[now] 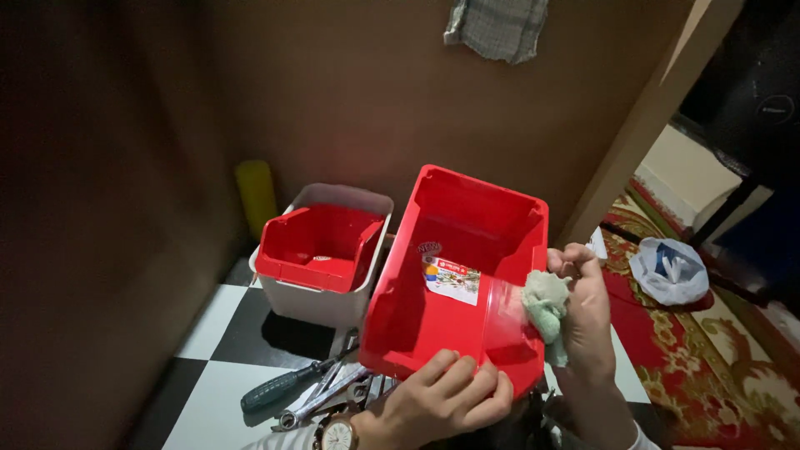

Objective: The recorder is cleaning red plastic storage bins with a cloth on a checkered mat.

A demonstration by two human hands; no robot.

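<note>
Where hands grip: white-labelled red bin (467, 250).

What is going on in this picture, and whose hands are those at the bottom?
There is no machine here. A person wears a camera on their head, so you look down just as they do, and the two hands are their own.

The left hand, with a wristwatch, grips the front edge of a big red plastic bin, tilted so you see inside it. The right hand presses a pale green cloth against the bin's right side.

Behind it, a smaller red bin sits inside a white tub. On the black and white checkered floor lie a screwdriver with a dark handle and some metal wrenches. On the right is a red patterned carpet with a white plastic bag.
</note>
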